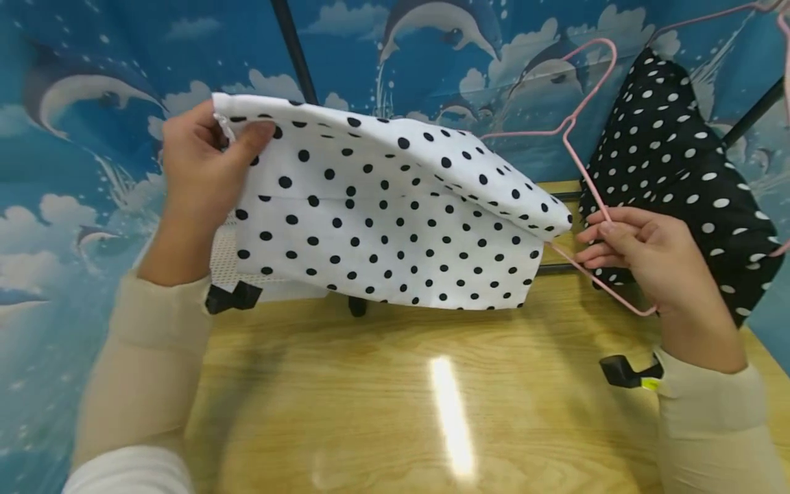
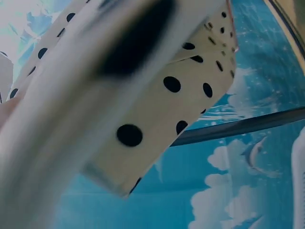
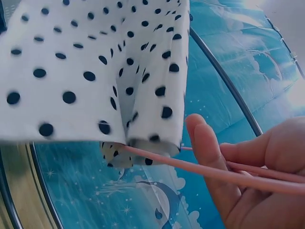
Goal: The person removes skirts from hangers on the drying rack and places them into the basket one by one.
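Left hand's (image 1: 200, 161) fingers pinch edge of white, black-dotted cloth (image 1: 382, 226); right hand's (image 1: 654, 257) pinch thin pink hanger (image 1: 568, 124). Cloth held above yellow wood-grain surface (image 1: 345, 391), right end over hanger.

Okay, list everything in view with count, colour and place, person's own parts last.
white cloth: one, white with black dots, centre
held hanger: one, pink, right of centre
other hanger: one, pink, upper right
black cloth: one, black with white dots, right
mesh item: one, white, partly behind white cloth
stub: one, black, below white cloth
curtain: one, blue with dolphins, background
poles: at least two, black, by curtain
table: one, yellowish wood, below
bars: two, dark, table's rear
wrist cameras: two, black, wrists
sleeves: two, beige, forearms
left grip: one, bare, pinching white cloth's left edge
right grip: one, bare, pinching held hanger
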Demonstrator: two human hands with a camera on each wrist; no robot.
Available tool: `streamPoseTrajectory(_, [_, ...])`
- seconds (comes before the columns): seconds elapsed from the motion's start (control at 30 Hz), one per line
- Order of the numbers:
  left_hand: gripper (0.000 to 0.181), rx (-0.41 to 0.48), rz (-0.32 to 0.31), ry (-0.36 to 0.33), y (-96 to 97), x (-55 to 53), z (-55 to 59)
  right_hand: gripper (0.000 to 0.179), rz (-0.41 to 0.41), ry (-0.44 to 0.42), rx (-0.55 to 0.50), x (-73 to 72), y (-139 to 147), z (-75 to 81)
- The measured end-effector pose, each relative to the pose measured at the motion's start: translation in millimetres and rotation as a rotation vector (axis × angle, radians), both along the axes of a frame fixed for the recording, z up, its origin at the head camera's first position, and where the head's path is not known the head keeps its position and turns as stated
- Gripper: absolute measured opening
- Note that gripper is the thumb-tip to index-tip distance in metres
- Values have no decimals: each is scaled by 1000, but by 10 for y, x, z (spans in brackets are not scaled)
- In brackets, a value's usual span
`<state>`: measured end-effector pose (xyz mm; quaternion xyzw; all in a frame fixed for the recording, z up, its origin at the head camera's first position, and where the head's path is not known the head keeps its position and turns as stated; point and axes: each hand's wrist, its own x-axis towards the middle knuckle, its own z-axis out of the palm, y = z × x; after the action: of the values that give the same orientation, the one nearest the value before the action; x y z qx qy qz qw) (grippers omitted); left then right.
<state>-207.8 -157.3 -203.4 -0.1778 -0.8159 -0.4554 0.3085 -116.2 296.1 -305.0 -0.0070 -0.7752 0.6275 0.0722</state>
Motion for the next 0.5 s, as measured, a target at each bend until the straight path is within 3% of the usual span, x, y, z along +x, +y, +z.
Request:
streamPoseTrajectory(0.2, [19, -85, -25, 147, 25, 36, 193, 30, -45, -20, 64, -11, 1, -13])
streamPoseTrajectory(0.5, [29, -277, 24, 157, -29, 62, 387, 27, -14, 15, -32, -43, -59, -35])
